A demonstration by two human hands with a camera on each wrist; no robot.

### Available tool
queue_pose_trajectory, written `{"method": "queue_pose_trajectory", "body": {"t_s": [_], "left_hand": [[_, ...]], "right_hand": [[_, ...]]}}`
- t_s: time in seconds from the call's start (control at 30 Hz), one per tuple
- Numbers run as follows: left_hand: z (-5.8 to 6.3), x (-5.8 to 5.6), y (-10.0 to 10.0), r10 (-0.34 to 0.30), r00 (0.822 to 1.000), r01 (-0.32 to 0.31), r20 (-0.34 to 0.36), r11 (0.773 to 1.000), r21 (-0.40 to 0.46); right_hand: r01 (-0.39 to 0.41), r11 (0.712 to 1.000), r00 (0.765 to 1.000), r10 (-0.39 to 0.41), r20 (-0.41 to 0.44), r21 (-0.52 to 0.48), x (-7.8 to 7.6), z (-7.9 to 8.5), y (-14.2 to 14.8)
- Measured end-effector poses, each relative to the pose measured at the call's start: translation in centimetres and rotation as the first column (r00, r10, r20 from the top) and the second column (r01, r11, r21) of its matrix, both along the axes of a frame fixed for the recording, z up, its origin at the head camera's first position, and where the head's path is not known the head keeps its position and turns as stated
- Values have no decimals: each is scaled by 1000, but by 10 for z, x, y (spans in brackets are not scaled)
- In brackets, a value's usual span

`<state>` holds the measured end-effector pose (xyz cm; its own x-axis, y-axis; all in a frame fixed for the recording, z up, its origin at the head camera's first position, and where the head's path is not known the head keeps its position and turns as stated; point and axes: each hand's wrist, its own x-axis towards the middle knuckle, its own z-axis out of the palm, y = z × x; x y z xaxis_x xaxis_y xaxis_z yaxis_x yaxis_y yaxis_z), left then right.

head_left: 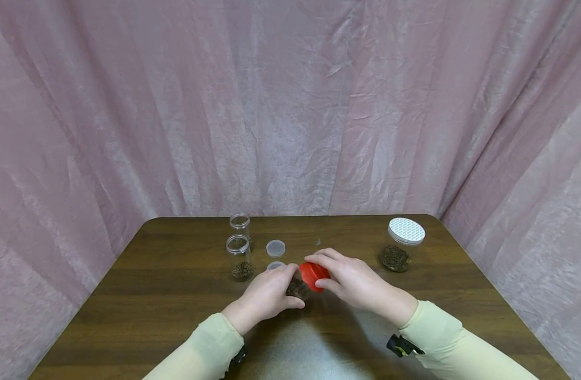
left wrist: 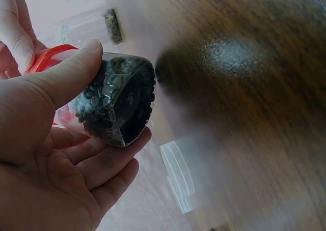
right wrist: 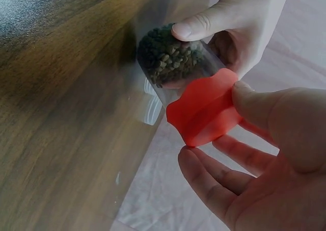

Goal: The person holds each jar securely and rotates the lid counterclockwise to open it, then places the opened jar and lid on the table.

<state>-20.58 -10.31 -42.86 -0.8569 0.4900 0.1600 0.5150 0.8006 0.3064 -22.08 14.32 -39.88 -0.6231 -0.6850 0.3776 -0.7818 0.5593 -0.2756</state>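
A clear jar (head_left: 297,289) part-filled with small dark brown pellets is held tilted above the table. My left hand (head_left: 266,294) grips its body, thumb on one side and fingers on the other. Over the jar's mouth sits a red wavy-edged cap (right wrist: 204,109), which looks soft. My right hand (head_left: 349,278) pinches that cap between thumb and fingertips. In the left wrist view the jar's pellets (left wrist: 114,98) lie gathered toward its base.
Two open clear jars (head_left: 238,256) with some pellets stand at the left back. Two translucent lids (head_left: 275,247) lie near the middle. A wider jar (head_left: 395,257) with a white patterned lid (head_left: 406,230) stands on the right. Pink curtains (head_left: 290,105) hang behind the wooden table (head_left: 152,295).
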Motion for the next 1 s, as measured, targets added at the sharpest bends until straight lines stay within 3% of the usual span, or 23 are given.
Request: {"method": "queue_pose_trajectory", "body": {"t_s": [0.13, 0.33, 0.43, 1.0], "left_hand": [[-1, 0, 0, -1, 1000, 1, -2, 1000, 2], [-1, -1, -1, 0, 1000, 0, 10, 1000, 0], [-1, -1, -1, 2, 1000, -2, 18, 1000, 0], [-2, -1, 0, 12, 1000, -12, 15, 1000, -8]], "right_hand": [[37, 999, 999, -37, -7, -2, 1, 1, -1], [195, 981, 981, -195, 2, 9, 3, 3, -3], [230, 973, 973, -231, 25, 24, 3, 4, -4], [166, 985, 986, -167, 24, 47, 4, 5, -4]]}}
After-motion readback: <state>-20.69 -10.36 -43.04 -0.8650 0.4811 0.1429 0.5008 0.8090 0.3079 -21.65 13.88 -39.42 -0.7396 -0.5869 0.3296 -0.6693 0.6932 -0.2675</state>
